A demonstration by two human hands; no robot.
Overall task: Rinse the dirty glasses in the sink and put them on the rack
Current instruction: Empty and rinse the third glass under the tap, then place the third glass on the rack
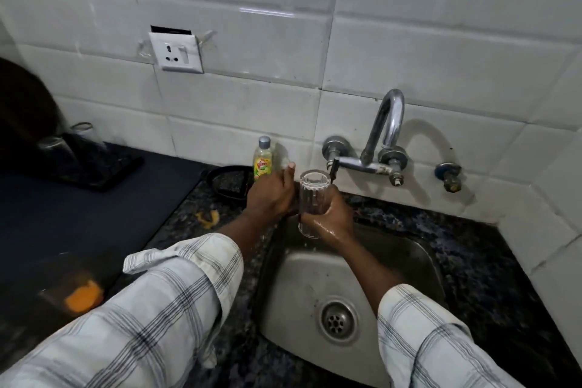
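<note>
A clear glass (311,198) stands upright over the back of the steel sink (302,280), just under the tap's outlet. My right hand (333,217) grips its lower half, wet. My left hand (271,195) sits close against the glass's left side, thumb raised; its fingers are hidden, so whether they touch the glass is unclear. On the dark mat at the far left, a black rack (94,164) holds two glasses (56,148). A glass with orange residue (72,287) stands at the lower left, blurred.
A chrome wall tap (378,142) hangs over the sink. A yellow dish-soap bottle (263,162) and a black round dish (228,181) stand behind my left hand. An orange peel scrap (208,218) lies on the granite counter. A wall socket (176,52) is above.
</note>
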